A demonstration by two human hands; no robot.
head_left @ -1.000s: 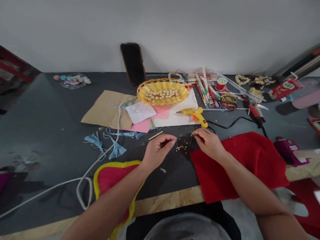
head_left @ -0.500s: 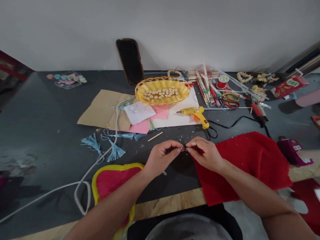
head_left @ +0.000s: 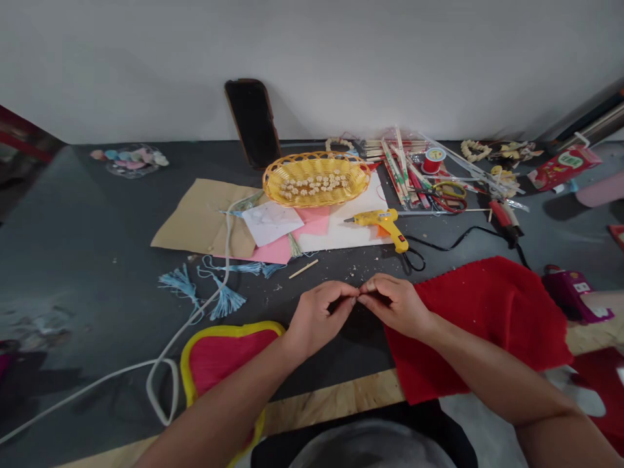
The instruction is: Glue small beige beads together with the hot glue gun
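My left hand [head_left: 324, 315] and my right hand [head_left: 397, 305] meet fingertip to fingertip above the dark table. Both are pinched closed; whatever sits between the fingers is too small and hidden to name. Under my right forearm lies a red cloth [head_left: 487, 325]. Left of my left hand is a dark pink pad with a yellow border [head_left: 224, 357], partly covered by my forearm. Beyond my hands a short thin stick [head_left: 303, 269] rests on the table. A yellow glue gun [head_left: 385, 224] lies past my right hand. Farther back stands a yellow woven basket [head_left: 316, 198] holding several small pale flower-shaped pieces.
Blue tassels [head_left: 228, 302] and a white cord [head_left: 190, 315] lie at left, near brown paper [head_left: 199, 218]. A phone [head_left: 252, 123] leans on the wall. Scissors [head_left: 451, 195], a red thread spool [head_left: 433, 160] and packaged sticks crowd the back right. A red carton [head_left: 565, 168] is farther right.
My two hands have come together so their fingertips touch, and both sit slightly lower in view. The things on the table have not moved.
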